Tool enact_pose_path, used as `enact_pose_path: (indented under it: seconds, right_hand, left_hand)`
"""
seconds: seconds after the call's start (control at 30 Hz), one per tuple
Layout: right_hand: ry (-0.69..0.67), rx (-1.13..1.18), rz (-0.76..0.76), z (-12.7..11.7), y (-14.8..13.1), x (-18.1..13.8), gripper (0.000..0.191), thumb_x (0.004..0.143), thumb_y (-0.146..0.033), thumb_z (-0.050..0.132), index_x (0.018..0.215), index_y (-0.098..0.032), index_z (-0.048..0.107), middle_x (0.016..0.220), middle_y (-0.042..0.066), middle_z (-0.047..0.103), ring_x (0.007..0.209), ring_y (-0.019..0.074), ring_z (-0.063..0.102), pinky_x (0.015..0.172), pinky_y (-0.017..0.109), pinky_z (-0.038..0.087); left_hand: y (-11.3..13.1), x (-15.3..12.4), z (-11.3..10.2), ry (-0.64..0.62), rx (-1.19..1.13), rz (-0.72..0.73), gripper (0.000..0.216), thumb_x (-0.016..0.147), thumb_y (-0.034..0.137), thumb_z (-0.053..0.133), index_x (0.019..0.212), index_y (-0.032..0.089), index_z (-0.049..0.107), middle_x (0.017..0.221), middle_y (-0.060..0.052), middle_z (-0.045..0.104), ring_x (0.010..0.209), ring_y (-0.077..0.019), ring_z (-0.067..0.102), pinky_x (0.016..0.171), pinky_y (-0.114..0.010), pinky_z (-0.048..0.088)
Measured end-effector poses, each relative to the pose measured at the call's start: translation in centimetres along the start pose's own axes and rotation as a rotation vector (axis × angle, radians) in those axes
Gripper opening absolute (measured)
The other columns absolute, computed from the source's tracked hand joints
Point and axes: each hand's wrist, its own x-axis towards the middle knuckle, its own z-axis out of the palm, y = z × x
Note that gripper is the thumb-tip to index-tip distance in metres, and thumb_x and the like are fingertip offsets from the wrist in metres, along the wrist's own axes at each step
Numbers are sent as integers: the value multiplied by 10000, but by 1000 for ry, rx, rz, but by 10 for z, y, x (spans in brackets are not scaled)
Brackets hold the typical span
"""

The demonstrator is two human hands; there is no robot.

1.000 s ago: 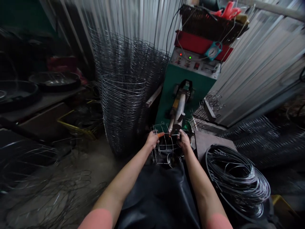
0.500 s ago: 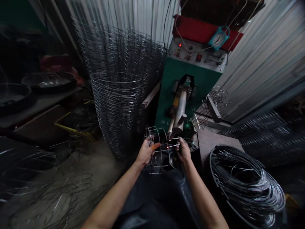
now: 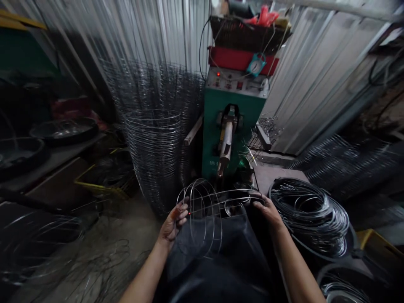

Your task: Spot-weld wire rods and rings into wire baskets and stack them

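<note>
My left hand (image 3: 173,223) and my right hand (image 3: 268,210) hold a round wire cage (image 3: 202,214) of thin steel hoops and cross rods between them, in front of my black apron (image 3: 214,265). The left fingers curl around the hoops at the near left side. The right hand grips the far end of the long rods. Beyond the cage stands a green spot welding machine (image 3: 230,126), with its metal electrode arm (image 3: 225,143) pointing down. The cage is apart from the electrode.
A tall stack of wire baskets (image 3: 154,155) stands left of the welder, and a coil of black wire (image 3: 311,219) lies to the right. Corrugated metal sheeting (image 3: 315,71) forms the wall. Dark round pans (image 3: 63,130) sit on a bench at left, and loose wire (image 3: 101,261) covers the floor.
The wire cage has come back from the electrode toward my lap and turned so its round hoops face me. The sparks at the electrode are gone, and my hands have spread wider apart.
</note>
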Motion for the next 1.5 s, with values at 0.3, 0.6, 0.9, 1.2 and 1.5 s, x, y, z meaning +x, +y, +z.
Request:
enact_pose_path:
  seconds: [0.3, 0.6, 0.9, 1.2, 1.5]
  right_hand:
    - [-38, 44, -193, 44, -124, 18, 230, 590, -374, 705, 674, -176, 624, 634, -16, 581, 593, 123, 508, 573, 243, 398]
    - [-217, -265, 3, 86, -177, 32, 296, 549, -407, 724, 577, -155, 572, 510, -50, 496, 494, 82, 411, 469, 217, 291]
    - [-537, 263, 224, 69, -147, 30, 395, 576, -463, 743, 706, -161, 525, 480, -76, 431, 403, 49, 354, 390, 183, 268]
    - [-454, 851, 433, 96, -77, 19, 294, 699, -356, 695, 747, -165, 477, 493, -115, 282, 369, 14, 196, 363, 131, 216]
    - [-578, 987, 424, 121, -86, 7, 428, 659, -494, 693, 921, -215, 501, 616, -71, 421, 536, 78, 435, 607, 286, 460]
  left_hand:
    - [67, -7, 8, 98, 551, 229, 616, 669, 422, 681, 1214, 197, 504, 1056, -87, 585, 1003, -219, 531, 810, -334, 433]
    - [83, -12, 119, -321, 946, 344, 503, 724, 445, 625, 1161, 199, 581, 549, 32, 484, 453, -70, 411, 430, -198, 315]
    - [88, 37, 130, -269, 899, 91, 490, 638, 438, 710, 1041, 175, 617, 478, 75, 337, 372, -18, 203, 382, -184, 101]
    - [62, 25, 63, 75, 1175, 397, 364, 643, 324, 715, 979, 193, 661, 901, -61, 643, 867, -187, 562, 739, -278, 428]
    - [23, -84, 16, -353, 1352, 104, 278, 578, 327, 757, 850, 290, 710, 770, -36, 679, 805, -221, 582, 1001, -411, 251]
